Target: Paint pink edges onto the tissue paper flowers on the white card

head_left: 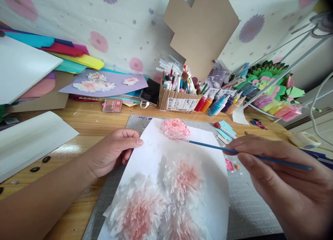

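My left hand (117,149) pinches the upper left edge of a white sheet (151,153), thumb on top. The sheet lies tilted over a grey cutting mat (249,205). In my right hand (281,177) is a thin blue brush (210,146), pointing left, its tip at the lower edge of a small pink ruffled paper flower (175,129) near the sheet's top. Whether the tip touches the flower is too small to tell. Larger white ruffled flowers with pink centres (137,215) cover the sheet's lower part.
Behind the mat stand a cardboard box of pens (177,101) and paint bottles (215,104). A purple sheet with paper flowers (117,83) lies back left, near a blush palette (112,105). Tape (304,139) sits at right, a white roll (33,142) at left.
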The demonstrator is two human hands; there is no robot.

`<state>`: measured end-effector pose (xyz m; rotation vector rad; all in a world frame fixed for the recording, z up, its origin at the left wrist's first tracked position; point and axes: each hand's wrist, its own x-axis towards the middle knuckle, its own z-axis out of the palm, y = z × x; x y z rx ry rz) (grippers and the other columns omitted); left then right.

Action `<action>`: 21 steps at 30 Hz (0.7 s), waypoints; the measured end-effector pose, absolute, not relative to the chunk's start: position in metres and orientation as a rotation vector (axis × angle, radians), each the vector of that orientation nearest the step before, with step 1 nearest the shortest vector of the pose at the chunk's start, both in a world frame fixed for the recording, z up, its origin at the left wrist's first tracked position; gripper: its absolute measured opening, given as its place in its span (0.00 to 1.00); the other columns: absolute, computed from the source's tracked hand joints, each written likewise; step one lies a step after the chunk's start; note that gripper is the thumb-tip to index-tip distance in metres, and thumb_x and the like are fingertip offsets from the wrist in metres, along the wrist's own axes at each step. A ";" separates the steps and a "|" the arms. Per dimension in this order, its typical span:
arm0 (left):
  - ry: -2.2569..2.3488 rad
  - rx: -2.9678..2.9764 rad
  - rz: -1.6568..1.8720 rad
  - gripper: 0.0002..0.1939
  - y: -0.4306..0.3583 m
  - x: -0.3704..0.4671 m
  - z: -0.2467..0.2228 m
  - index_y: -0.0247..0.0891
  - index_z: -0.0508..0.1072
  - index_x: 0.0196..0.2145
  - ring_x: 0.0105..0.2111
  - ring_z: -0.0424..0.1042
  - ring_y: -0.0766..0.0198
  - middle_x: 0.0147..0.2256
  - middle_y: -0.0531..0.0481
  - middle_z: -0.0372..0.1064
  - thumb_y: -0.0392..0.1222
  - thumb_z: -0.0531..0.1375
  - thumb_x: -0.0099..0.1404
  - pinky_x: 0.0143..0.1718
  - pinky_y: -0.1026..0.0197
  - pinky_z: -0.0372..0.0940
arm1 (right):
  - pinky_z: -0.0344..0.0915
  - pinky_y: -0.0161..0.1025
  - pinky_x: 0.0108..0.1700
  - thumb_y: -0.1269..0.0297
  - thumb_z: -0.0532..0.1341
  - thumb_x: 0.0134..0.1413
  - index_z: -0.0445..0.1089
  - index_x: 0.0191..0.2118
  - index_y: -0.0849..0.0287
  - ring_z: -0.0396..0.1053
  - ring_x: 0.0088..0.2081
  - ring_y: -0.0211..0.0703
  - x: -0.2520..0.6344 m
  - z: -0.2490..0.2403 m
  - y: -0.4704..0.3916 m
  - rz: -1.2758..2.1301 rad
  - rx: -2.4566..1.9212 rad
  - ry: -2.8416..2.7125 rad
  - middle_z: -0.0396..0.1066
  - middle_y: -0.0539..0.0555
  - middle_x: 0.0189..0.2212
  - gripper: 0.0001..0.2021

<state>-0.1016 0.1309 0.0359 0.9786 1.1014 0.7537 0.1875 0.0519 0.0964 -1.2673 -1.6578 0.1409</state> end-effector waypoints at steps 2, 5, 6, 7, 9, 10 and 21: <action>1.131 0.975 0.762 0.18 0.130 -0.101 0.037 0.39 0.64 0.14 0.11 0.52 0.76 0.09 0.61 0.57 0.46 0.68 0.48 0.14 0.72 0.45 | 0.74 0.32 0.38 0.65 0.67 0.55 0.77 0.36 0.44 0.76 0.34 0.37 0.194 0.097 0.054 0.186 -1.291 -1.580 0.79 0.43 0.33 0.06; 1.156 0.988 0.762 0.18 0.130 -0.101 0.038 0.39 0.64 0.14 0.11 0.53 0.76 0.10 0.61 0.58 0.47 0.68 0.49 0.15 0.73 0.46 | 0.70 0.28 0.27 0.64 0.68 0.54 0.77 0.34 0.45 0.73 0.29 0.34 0.206 0.096 0.062 0.193 -1.281 -1.549 0.78 0.43 0.30 0.04; 1.161 0.991 0.760 0.18 0.130 -0.101 0.037 0.39 0.64 0.14 0.11 0.53 0.76 0.09 0.61 0.58 0.47 0.68 0.49 0.15 0.73 0.46 | 0.68 0.26 0.26 0.63 0.68 0.54 0.77 0.34 0.46 0.73 0.28 0.33 0.210 0.095 0.065 0.182 -1.267 -1.575 0.78 0.43 0.29 0.03; 1.165 0.994 0.758 0.19 0.131 -0.102 0.036 0.39 0.64 0.14 0.11 0.53 0.76 0.09 0.61 0.58 0.48 0.68 0.49 0.15 0.73 0.47 | 0.67 0.25 0.27 0.63 0.68 0.54 0.77 0.33 0.46 0.72 0.28 0.31 0.213 0.093 0.068 0.173 -1.253 -1.605 0.78 0.43 0.28 0.02; 1.174 0.993 0.761 0.19 0.132 -0.102 0.035 0.39 0.63 0.14 0.11 0.52 0.76 0.09 0.61 0.57 0.49 0.69 0.48 0.14 0.73 0.47 | 0.67 0.22 0.29 0.63 0.68 0.55 0.77 0.34 0.47 0.72 0.29 0.29 0.218 0.090 0.071 0.175 -1.231 -1.655 0.78 0.42 0.29 0.02; 1.178 0.992 0.763 0.19 0.132 -0.103 0.034 0.39 0.63 0.14 0.11 0.52 0.76 0.09 0.61 0.57 0.49 0.69 0.48 0.14 0.73 0.47 | 0.67 0.22 0.31 0.64 0.67 0.56 0.77 0.34 0.48 0.72 0.29 0.28 0.220 0.089 0.072 0.181 -1.225 -1.678 0.78 0.42 0.29 0.02; 1.219 0.984 0.772 0.21 0.133 -0.103 0.034 0.39 0.64 0.12 0.10 0.52 0.75 0.08 0.59 0.56 0.51 0.71 0.43 0.13 0.73 0.47 | 0.68 0.27 0.32 0.64 0.65 0.59 0.75 0.36 0.50 0.73 0.28 0.29 0.218 0.085 0.072 0.177 -1.197 -1.820 0.79 0.43 0.31 0.02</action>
